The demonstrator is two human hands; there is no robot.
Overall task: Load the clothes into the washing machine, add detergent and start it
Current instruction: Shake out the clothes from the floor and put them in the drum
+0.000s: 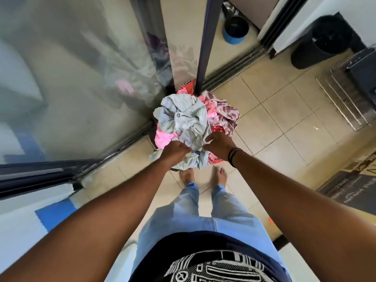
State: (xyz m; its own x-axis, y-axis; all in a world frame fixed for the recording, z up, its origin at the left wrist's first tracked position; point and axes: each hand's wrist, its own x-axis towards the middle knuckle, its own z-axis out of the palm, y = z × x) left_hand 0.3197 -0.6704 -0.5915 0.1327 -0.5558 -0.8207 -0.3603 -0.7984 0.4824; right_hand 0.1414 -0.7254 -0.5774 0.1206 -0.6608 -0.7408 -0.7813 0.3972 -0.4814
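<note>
A heap of clothes point(183, 117) fills a red laundry basket point(214, 159) on the tiled floor ahead of my bare feet. Pale grey-blue garments lie on top, with pink and patterned red pieces beneath and to the right. My left hand point(175, 152) is closed on the near edge of the grey-blue clothing. My right hand point(218, 145), with a dark band at the wrist, grips the same fabric just beside it. No washing machine or detergent is in view.
A glass sliding door point(81, 78) and its dark frame post point(205, 43) stand right behind the basket. A black bin point(323, 41) and a metal rack point(343, 98) are at the right, a blue-rimmed pot point(234, 31) further back, a doormat point(350, 192) at the lower right.
</note>
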